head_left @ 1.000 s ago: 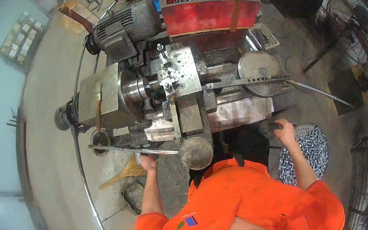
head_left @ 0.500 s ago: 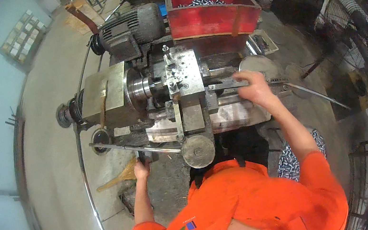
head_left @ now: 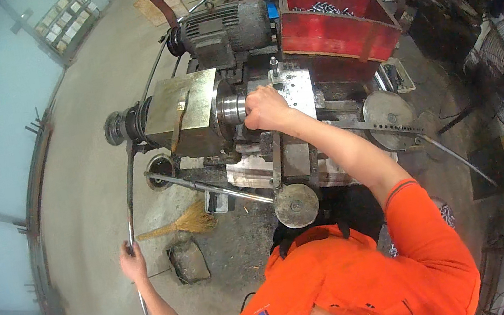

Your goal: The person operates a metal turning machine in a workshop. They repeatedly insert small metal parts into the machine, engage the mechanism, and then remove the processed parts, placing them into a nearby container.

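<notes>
At the lower left, my left hand (head_left: 132, 263) is closed round a long metal lever rod (head_left: 133, 209) that slopes down beside the lathe. My right hand (head_left: 267, 109) reaches across to the gap between the shiny spindle nose (head_left: 232, 109) and the steel tool block (head_left: 300, 89). Its fingers are bent together there, and whatever they pinch is hidden from view. Left of the spindle nose is the box-shaped headstock (head_left: 182, 112), with a brush (head_left: 178, 124) lying on top. A second rod (head_left: 211, 189) ends near a round metal disc (head_left: 296, 206) in front of me.
Behind the lathe are a dark motor (head_left: 228, 29) and a red bin (head_left: 337, 32) holding small metal parts. A straw broom (head_left: 183, 221) and a dustpan (head_left: 188, 262) lie on the floor. To the right are a perforated bar (head_left: 386, 128) and a caged fan (head_left: 494, 63).
My right hand has left the flat handle at the right and moved left to the spindle nose. My left hand has gone from beside a small tray to the long lever rod. The view has shifted.
</notes>
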Demonstrator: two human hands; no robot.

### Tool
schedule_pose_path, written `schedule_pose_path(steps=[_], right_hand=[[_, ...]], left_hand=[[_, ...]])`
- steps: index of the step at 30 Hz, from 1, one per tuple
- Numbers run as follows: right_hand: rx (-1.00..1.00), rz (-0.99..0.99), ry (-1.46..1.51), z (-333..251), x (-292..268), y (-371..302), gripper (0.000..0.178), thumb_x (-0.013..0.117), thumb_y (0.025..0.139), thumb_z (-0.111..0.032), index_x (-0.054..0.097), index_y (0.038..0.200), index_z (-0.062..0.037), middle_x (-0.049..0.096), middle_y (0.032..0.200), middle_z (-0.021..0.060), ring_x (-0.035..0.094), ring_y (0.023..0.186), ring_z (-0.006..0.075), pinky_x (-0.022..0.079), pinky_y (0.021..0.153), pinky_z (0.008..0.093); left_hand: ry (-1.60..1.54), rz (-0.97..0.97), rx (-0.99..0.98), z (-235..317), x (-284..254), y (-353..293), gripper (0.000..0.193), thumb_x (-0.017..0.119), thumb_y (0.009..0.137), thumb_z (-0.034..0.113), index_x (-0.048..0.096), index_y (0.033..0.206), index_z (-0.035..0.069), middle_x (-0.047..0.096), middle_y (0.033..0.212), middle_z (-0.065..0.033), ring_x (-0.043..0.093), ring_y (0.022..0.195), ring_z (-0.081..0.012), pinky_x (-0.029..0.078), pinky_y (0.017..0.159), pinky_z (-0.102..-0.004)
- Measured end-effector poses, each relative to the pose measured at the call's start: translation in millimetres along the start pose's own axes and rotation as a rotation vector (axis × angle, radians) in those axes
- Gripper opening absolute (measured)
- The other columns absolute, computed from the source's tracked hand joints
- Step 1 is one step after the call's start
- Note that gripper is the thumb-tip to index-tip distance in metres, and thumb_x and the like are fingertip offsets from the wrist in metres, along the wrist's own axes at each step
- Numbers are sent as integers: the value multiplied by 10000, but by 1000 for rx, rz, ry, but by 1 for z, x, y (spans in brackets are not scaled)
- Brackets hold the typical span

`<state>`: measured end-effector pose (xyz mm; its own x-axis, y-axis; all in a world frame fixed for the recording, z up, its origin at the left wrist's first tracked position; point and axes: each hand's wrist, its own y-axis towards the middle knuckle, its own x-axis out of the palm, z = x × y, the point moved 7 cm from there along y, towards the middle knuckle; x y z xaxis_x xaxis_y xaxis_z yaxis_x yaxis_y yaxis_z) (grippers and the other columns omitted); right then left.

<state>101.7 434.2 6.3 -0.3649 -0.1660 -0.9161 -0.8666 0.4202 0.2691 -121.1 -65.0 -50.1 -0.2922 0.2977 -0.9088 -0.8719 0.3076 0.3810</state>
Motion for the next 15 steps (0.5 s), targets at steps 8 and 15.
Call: schedule_pose_path(steps=[8,15], right_hand=[[29,-52,2,2,-4,-2,253,590,526,-212,666,658,-10,633,725,216,629,732,359,507,714,412],[88,-150,-1,1,-8,-3,275,602,539,-209,673,725,-20,644,778,202,633,771,340,509,727,399]], left_hand=[[268,-225,-150,-41,39,41,384,599,767,443,625,875,75,643,817,-172,621,794,-358,485,689,-461],[221,-344,-236,-58,45,70,375,592,749,404,665,880,61,644,848,-189,624,812,-362,490,712,-456]])
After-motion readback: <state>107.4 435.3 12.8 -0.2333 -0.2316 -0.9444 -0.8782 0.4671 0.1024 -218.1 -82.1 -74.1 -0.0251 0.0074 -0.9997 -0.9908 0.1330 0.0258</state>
